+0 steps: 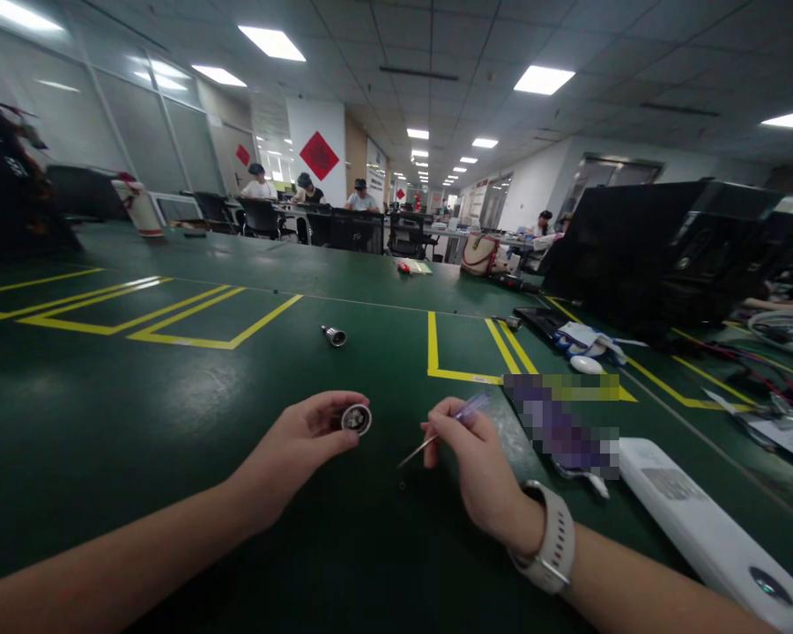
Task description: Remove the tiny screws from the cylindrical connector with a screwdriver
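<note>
My left hand (310,431) grips a small round metal part (356,420) between thumb and fingers, its dark open end facing me. The part looks like a connector, but its inner detail is too small to make out. In my right hand (469,449) is a screwdriver (470,408) with a clear purple handle, its thin shaft slanting down and left toward the table. Below the tip lies a tiny dark piece (402,486), apart from it. Farther forward, a metal cone-shaped piece (335,335) rests on the green table (204,423).
At right lie a long white device (700,528), a blurred-out purple item (555,423), a white oval object (586,364) and a black tray (535,322). A large black box (661,255) stands behind them. Yellow tape (191,342) marks the tabletop. Several people sit at far desks.
</note>
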{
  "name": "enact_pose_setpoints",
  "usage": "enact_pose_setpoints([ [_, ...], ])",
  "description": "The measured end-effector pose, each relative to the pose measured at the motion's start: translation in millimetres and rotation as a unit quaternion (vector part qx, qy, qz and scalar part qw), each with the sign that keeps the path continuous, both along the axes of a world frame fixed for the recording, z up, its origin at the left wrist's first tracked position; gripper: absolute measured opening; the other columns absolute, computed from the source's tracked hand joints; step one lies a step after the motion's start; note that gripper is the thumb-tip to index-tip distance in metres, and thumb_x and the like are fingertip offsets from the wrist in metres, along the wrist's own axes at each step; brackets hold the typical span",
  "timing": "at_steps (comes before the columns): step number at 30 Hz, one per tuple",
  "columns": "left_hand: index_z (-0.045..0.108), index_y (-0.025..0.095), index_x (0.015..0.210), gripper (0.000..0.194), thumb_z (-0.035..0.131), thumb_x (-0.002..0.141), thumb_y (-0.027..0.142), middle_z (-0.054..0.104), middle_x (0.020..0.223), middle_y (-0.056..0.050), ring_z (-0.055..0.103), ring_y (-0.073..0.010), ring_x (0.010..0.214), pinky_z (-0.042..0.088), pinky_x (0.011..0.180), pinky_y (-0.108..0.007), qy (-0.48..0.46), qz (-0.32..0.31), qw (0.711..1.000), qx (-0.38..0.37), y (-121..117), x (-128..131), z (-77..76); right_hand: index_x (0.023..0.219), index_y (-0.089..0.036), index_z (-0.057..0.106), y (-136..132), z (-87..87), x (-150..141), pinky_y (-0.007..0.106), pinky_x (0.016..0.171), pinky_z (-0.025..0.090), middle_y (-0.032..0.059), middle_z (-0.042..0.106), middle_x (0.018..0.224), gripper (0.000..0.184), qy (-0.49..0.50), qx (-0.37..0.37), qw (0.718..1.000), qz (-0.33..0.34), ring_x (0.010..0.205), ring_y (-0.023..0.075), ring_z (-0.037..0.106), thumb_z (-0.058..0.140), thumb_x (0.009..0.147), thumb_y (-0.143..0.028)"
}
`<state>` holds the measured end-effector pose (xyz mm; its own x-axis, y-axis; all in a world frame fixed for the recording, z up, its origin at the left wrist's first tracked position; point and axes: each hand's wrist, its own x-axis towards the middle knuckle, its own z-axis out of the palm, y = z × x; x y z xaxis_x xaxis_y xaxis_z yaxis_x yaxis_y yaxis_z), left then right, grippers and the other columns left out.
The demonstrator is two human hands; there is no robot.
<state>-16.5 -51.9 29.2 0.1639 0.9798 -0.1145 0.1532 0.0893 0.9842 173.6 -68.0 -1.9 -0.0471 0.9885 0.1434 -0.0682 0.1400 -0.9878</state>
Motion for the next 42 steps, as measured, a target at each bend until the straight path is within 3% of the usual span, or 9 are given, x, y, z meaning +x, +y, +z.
enact_pose_setpoints([
  [3, 0.058, 0.018, 0.107, 0.044, 0.071, 0.065, 0.023, 0.065, 0.11, -0.008, 0.061, -0.0233, 0.101, 0.049, 0.085, -0.034, -0.028, -0.007, 0.999, -0.021, 3, -2, -0.4, 0.063, -0.018, 0.048, 11, -7.3, 6, 0.026, 0.056, 0.042, -0.0074, 0.046, 0.046, 0.019, 0.034, -0.052, 0.998, 0.025, 0.042, 0.0086, 0.046, 0.052, 0.079, -0.026],
  [9, 0.052, 0.017, 0.107, 0.048, 0.073, 0.065, 0.023, 0.061, 0.117, -0.01, 0.063, -0.0232, 0.098, 0.051, 0.085, -0.035, -0.064, -0.021, 0.996, -0.053, 3, -2, 1.0, 0.063, -0.017, 0.049, 9, -4.3, 3, 0.022, 0.047, 0.037, -0.0064, 0.046, 0.048, 0.018, -0.015, -0.056, 0.998, 0.035, 0.042, 0.0087, 0.046, 0.051, 0.079, -0.025],
  [17, 0.057, 0.017, 0.096, 0.038, 0.075, 0.062, 0.02, 0.066, 0.107, -0.008, 0.06, -0.0234, 0.103, 0.05, 0.087, -0.035, -0.053, -0.026, 0.997, -0.044, 5, -1, -0.7, 0.066, -0.017, 0.051, 3, -4.3, 1, 0.023, 0.05, 0.037, -0.005, 0.049, 0.049, 0.02, -0.143, 0.016, 0.989, 0.043, 0.047, 0.0096, 0.047, 0.05, 0.083, -0.027],
  [20, 0.06, 0.017, 0.094, 0.036, 0.075, 0.061, 0.017, 0.067, 0.107, -0.007, 0.06, -0.0225, 0.102, 0.048, 0.089, -0.034, -0.037, -0.026, 0.998, -0.033, 5, -1, -0.7, 0.067, -0.017, 0.052, 5, -7.2, -1, 0.024, 0.052, 0.038, -0.004, 0.051, 0.05, 0.022, -0.084, -0.014, 0.995, 0.051, 0.049, 0.0107, 0.049, 0.053, 0.082, -0.032],
  [24, 0.064, 0.017, 0.095, 0.034, 0.073, 0.062, 0.02, 0.069, 0.101, -0.007, 0.063, -0.0231, 0.096, 0.049, 0.084, -0.034, -0.018, -0.034, 0.999, -0.034, 3, -1, 1.4, 0.071, -0.017, 0.052, 7, -7.7, -3, 0.026, 0.058, 0.043, -0.0031, 0.055, 0.053, 0.019, 0.083, -0.035, 0.995, 0.05, 0.052, 0.0119, 0.053, 0.056, 0.08, -0.033],
  [27, 0.066, 0.017, 0.096, 0.034, 0.072, 0.063, 0.022, 0.07, 0.095, -0.007, 0.064, -0.023, 0.088, 0.05, 0.077, -0.033, -0.01, -0.038, 0.999, -0.028, 2, -1, 1.7, 0.077, -0.017, 0.055, 3, -4.1, -1, 0.028, 0.067, 0.046, -0.0004, 0.061, 0.065, 0.014, 0.102, 0.032, 0.993, 0.058, 0.065, 0.014, 0.059, 0.056, 0.082, -0.03],
  [30, 0.067, 0.018, 0.097, 0.034, 0.071, 0.064, 0.024, 0.071, 0.091, -0.006, 0.064, -0.0222, 0.083, 0.05, 0.073, -0.033, -0.01, -0.044, 0.999, -0.021, 1, -1, 1.3, 0.081, -0.017, 0.058, -6, 2.9, 0, 0.027, 0.062, 0.045, 0.0023, 0.065, 0.074, 0.01, -0.032, 0.113, 0.991, 0.064, 0.067, 0.0139, 0.059, 0.054, 0.084, -0.026],
  [34, 0.07, 0.017, 0.093, 0.034, 0.071, 0.061, 0.025, 0.072, 0.084, -0.006, 0.063, -0.0225, 0.08, 0.05, 0.07, -0.033, -0.011, -0.033, 0.999, -0.012, -1, 2, 3.1, 0.081, -0.017, 0.062, -15, 8.8, -2, 0.026, 0.062, 0.044, 0.0029, 0.064, 0.076, 0.011, -0.189, 0.209, 0.959, 0.026, 0.067, 0.0136, 0.057, 0.052, 0.084, -0.018],
  [42, 0.071, 0.018, 0.089, 0.03, 0.07, 0.061, 0.026, 0.072, 0.085, -0.006, 0.062, -0.0199, 0.073, 0.049, 0.065, -0.03, -0.007, -0.023, 1.0, -0.008, -7, 6, 7.4, 0.086, -0.019, 0.058, -15, 1.0, -6, 0.029, 0.071, 0.045, 0.0034, 0.061, 0.083, 0.01, -0.241, 0.299, 0.923, 0.017, 0.077, 0.0152, 0.056, 0.049, 0.085, -0.014],
])
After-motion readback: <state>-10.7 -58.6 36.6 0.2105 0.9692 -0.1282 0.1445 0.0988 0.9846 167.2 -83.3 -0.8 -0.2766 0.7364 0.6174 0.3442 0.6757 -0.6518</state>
